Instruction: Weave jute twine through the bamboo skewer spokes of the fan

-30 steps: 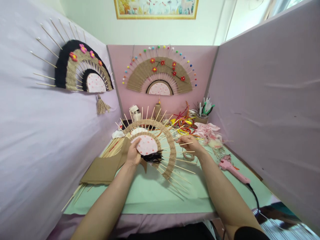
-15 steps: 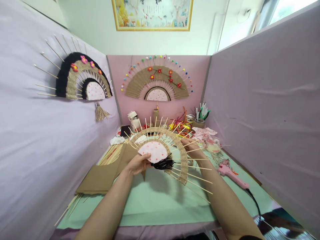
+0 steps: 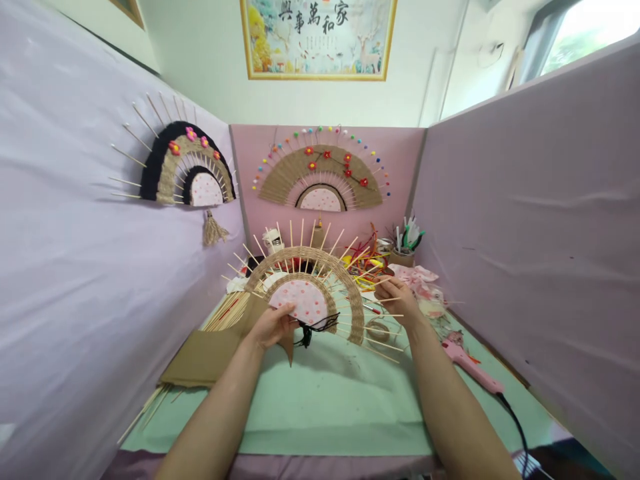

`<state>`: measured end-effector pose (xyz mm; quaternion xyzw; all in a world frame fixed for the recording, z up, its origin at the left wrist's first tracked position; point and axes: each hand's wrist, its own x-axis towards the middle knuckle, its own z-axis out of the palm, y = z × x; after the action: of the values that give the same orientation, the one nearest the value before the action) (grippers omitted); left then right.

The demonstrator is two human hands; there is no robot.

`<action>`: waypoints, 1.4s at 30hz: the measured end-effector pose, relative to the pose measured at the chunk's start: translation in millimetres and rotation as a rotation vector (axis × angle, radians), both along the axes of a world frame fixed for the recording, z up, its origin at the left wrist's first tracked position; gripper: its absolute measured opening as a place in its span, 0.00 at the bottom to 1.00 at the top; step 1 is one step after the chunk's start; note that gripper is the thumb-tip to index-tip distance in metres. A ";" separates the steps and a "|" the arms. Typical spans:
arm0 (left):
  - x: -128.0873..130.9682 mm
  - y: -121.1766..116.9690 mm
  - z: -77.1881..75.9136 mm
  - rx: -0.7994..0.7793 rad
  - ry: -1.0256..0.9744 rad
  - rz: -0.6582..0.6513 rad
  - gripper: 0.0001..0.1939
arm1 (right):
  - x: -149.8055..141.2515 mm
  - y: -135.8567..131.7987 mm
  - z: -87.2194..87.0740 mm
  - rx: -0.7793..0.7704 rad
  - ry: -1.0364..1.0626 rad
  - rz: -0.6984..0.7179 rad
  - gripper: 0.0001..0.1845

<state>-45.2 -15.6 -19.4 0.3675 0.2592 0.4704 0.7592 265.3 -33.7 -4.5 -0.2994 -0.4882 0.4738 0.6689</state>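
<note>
My left hand (image 3: 273,327) grips a half-round woven fan (image 3: 356,300) at its pink dotted centre (image 3: 303,301), thumb on the front. Wooden sticks radiate through two bands of tan cord. A black tassel (image 3: 306,335) hangs at the fan's lower edge, some strands lying across its right side. My right hand (image 3: 403,300) is at the stick tips on the fan's right, its fingers curled together. A stick crosses these fingers, but what they pinch, if anything, is not clear. Beneath the fan's right side, a roll of cord (image 3: 379,330) lies on the table.
A pink glue gun (image 3: 473,368) with a black cable lies at the right. Brown cardboard (image 3: 203,357) and loose sticks (image 3: 227,308) are at the left. Coloured wires (image 3: 365,257) and a pot of tools (image 3: 404,253) stand behind. Finished fans (image 3: 320,170) hang on the partitions.
The fan swung right and flatter, then back somewhat left. Its tassel swung from the right to hang down. My right hand shifted right, and the head view tipped upward.
</note>
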 end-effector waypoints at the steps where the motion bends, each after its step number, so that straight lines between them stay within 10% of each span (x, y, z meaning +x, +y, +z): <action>1: 0.6 -0.2 0.2 -0.001 0.004 0.003 0.14 | 0.9 -0.6 0.6 0.012 0.000 -0.006 0.12; 31: 1.1 2.8 4.2 -0.007 0.132 0.034 0.15 | 6.7 -6.9 12.6 0.051 0.079 -0.214 0.10; 42: -0.2 1.3 5.3 -0.026 0.051 0.055 0.11 | 3.1 -5.8 9.3 0.033 0.060 -0.080 0.13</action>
<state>-45.4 -14.4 -14.1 0.3620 0.2947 0.4782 0.7439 268.4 -39.5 4.8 -0.2935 -0.4634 0.4475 0.7063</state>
